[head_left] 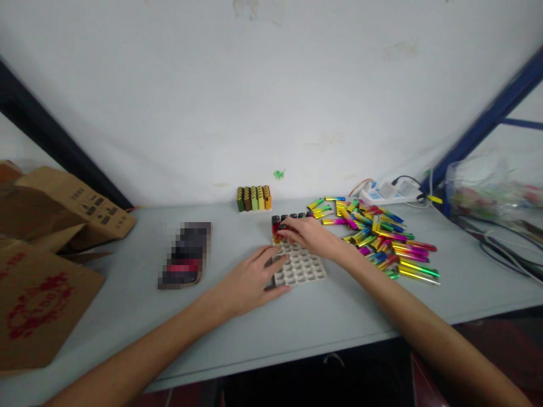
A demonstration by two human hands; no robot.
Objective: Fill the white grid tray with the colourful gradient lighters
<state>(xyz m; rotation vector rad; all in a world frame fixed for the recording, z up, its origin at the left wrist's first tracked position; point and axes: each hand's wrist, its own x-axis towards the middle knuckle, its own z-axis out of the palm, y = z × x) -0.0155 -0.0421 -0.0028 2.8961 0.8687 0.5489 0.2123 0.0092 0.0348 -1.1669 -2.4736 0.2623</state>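
Note:
A pale tray (302,271) with rows of holes lies on the table in front of me. Dark-topped lighters (294,217) stand upright along its back edge. My left hand (250,280) rests at the tray's left side, fingers spread over the edge and thumb by the front corner. At the back left of the tray, my right hand (303,232) has its fingertips closed on a reddish lighter (276,233), which they partly cover. Right of the tray lies a loose heap of shiny multicoloured lighters (382,234).
A block of upright green-to-orange lighters (253,199) stands by the wall. To the left lie a blurred-out dark rectangular object (186,254) and open cardboard boxes (46,299). A white power strip (390,193), cables and a plastic bag (487,186) are at the right.

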